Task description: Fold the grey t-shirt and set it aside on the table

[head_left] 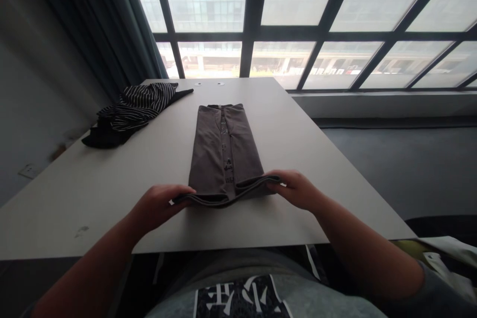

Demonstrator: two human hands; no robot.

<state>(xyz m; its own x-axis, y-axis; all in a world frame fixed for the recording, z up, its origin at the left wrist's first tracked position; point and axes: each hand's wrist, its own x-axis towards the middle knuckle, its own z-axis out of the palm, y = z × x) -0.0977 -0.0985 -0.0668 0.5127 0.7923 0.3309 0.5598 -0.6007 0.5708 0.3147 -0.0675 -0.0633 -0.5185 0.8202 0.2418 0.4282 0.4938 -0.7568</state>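
Grey garment (209,151), sides folded inward, lying lengthwise on white tabletop (309,159); strip of dark print between the folds. Near edge raised, sagging mid-span. Left hand (158,204): fingers pinching its near left corner. Right hand (296,189): fingers pinching the near right corner. Beyond, to the left, black-and-white striped clothing (143,104) heaped along the tabletop's edge. Dark-framed window (255,35) past the far end; dark curtain (122,25) at left.
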